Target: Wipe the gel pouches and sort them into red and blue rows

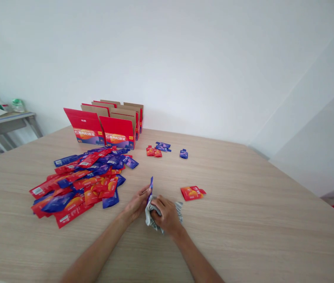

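Note:
My left hand [137, 204] pinches a blue sachet [150, 184] that stands on edge on the wooden table [243, 220]. My right hand [167, 215] is closed on a crumpled grey-white cloth [152, 218] and presses it against that sachet. A red sachet [192, 193] lies flat just to the right of my hands. A big heap of red and blue sachets [81, 182] lies to the left of my left hand.
Open red cardboard boxes [107, 124] stand at the table's far side by the white wall. A few loose sachets [158, 150] and a single blue sachet [183, 154] lie beyond my hands. A grey side table [4, 120] stands at the far left.

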A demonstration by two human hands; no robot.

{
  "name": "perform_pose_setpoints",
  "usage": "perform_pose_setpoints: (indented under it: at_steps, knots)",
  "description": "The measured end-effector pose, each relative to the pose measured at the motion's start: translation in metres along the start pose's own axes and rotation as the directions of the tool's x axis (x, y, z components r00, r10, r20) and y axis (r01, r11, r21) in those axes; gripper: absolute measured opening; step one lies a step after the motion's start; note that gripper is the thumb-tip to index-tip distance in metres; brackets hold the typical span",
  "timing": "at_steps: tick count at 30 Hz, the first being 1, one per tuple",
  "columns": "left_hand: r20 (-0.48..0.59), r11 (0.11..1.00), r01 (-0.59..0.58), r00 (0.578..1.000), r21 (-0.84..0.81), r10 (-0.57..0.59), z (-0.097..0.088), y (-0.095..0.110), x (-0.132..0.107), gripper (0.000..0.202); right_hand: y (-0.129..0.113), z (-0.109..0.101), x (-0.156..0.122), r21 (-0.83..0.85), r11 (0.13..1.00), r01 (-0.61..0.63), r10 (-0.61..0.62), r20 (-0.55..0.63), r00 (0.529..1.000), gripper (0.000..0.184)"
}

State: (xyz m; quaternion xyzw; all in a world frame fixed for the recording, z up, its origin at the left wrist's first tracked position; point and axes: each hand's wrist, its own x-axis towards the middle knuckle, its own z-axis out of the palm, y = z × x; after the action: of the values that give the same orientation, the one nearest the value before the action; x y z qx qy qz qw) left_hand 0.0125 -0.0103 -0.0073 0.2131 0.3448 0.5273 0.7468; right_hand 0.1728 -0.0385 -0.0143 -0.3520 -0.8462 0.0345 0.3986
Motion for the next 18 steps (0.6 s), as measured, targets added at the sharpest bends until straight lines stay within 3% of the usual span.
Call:
perform_pose_setpoints:
  at_steps: [3,7,9,12,15,18]
  knots:
    - [-0.064,0.994,-0.013,0.998,0.106,0.02,-0.004,0.0,0.003,0.028,0.003,-0.008,0.001,0.005,1.0,-0.025,0.026,-0.06,0.998,0.021]
    - [-0.128,0.999,0.038,0.991,0.039,-0.033,-0.004,0.004,0.003,0.029,0.006,-0.016,0.001,0.006,0.999,-0.043,0.043,-0.103,0.994,0.022]
    - [-0.084,0.998,0.055,0.995,-0.021,-0.056,-0.001,0.006,0.001,0.039,0.006,-0.016,0.002,-0.004,1.0,-0.025,0.024,-0.086,0.996,0.021]
    - [0.007,0.998,0.041,0.999,-0.056,-0.04,0.004,0.006,-0.004,0.049,0.003,-0.011,0.003,-0.031,0.999,0.014,-0.013,0.03,0.999,0.022]
    - [0.073,0.999,0.031,0.997,-0.025,-0.03,0.008,0.005,-0.007,0.056,-0.003,-0.003,0.005,-0.052,0.999,0.018,-0.009,0.171,0.985,0.024]
    - [0.135,0.998,0.063,0.989,0.019,-0.065,0.008,0.002,-0.01,0.06,-0.005,0.003,0.006,-0.07,0.997,-0.022,0.037,0.218,0.975,0.023]
